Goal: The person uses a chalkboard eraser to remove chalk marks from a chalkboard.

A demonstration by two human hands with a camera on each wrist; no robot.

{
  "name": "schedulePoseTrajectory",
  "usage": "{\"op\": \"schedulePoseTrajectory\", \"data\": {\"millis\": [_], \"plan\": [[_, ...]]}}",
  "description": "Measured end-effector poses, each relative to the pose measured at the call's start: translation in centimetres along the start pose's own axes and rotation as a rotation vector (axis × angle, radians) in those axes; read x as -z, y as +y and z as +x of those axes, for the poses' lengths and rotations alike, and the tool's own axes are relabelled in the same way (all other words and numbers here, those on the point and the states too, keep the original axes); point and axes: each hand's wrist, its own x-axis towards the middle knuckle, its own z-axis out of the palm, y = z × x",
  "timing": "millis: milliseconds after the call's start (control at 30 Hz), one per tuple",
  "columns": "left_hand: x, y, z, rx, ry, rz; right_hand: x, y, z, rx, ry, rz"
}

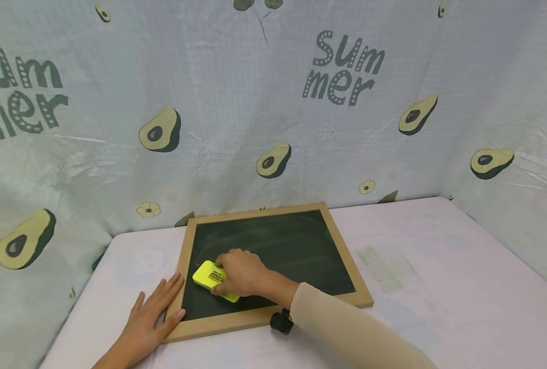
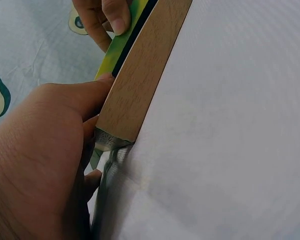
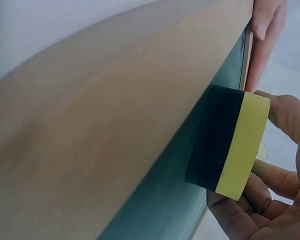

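A framed chalkboard (image 1: 273, 238) lies on the table, its dark surface faintly smeared. My right hand (image 1: 246, 272) grips a yellow board eraser (image 1: 204, 274) over the lower left part of the board. In the right wrist view, the eraser's black felt (image 3: 217, 135) faces the board and the fingers (image 3: 277, 177) hold its yellow back. My left hand (image 1: 146, 327) rests at the board's left edge, fingers spread and mostly straight, fingertips and thumb on the wooden frame (image 1: 227, 324). The left wrist view shows the left thumb against the frame's side; the other fingers are partly hidden.
A pale cloth covers the table (image 1: 421, 266), which extends to the right of the board. Behind it hangs a curtain (image 1: 236, 102) printed with avocados and lettering. A small black device (image 1: 281, 323) sits at the right wrist, near the board's front edge.
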Motion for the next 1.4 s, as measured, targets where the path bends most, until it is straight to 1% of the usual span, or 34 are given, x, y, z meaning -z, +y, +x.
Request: {"op": "schedulePoseTrajectory", "data": {"millis": [133, 300, 400, 500, 667, 767, 900, 933, 1000, 1100, 1167, 1233, 1400], "plan": [[0.0, 0.2, 0.1, 0.019, -0.006, 0.008, 0.5, 1.3, -0.7, -0.002, 0.008, 0.007], [0.1, 0.4, 0.2, 0.04, -0.017, -0.004, 1.0, 3.9, -1.7, -0.051, 0.037, 0.025], [0.1, 0.2, 0.0, 0.048, -0.022, -0.016, 1.2, 5.8, -2.4, -0.074, 0.079, 0.047], [0.0, 0.2, 0.1, 0.041, -0.025, -0.029, 2.2, 8.0, -3.7, -0.092, 0.149, 0.079], [-0.1, 0.0, 0.3, 0.055, -0.042, -0.033, 5.0, 11.7, -7.1, -0.156, 0.26, 0.125], [0.1, 0.0, 0.3, 0.095, -0.088, -0.045, 6.7, 14.4, -9.7, -0.196, 0.299, 0.118], [1.0, 0.2, 0.3, 0.162, -0.158, -0.068, 8.6, 17.9, -13.3, -0.287, 0.335, 0.068], [1.4, 0.1, 0.2, 0.177, -0.164, -0.077, 8.8, 18.7, -14.0, -0.314, 0.341, 0.057], [2.1, 0.0, -0.1, 0.194, -0.155, -0.081, 9.2, 19.9, -15.5, -0.371, 0.345, 0.052], [3.1, -0.3, -0.6, 0.169, -0.091, -0.06, 9.3, 21.3, -17.1, -0.444, 0.325, 0.065], [3.5, -0.6, -1.0, 0.137, -0.048, -0.024, 8.8, 21.8, -17.9, -0.473, 0.302, 0.077], [3.7, -0.9, -1.2, 0.122, -0.026, 0.008, 8.0, 22.0, -18.4, -0.496, 0.278, 0.079], [3.9, -1.1, -1.5, 0.15, -0.048, 0.053, 6.2, 22.3, -18.9, -0.525, 0.243, 0.034]]}}
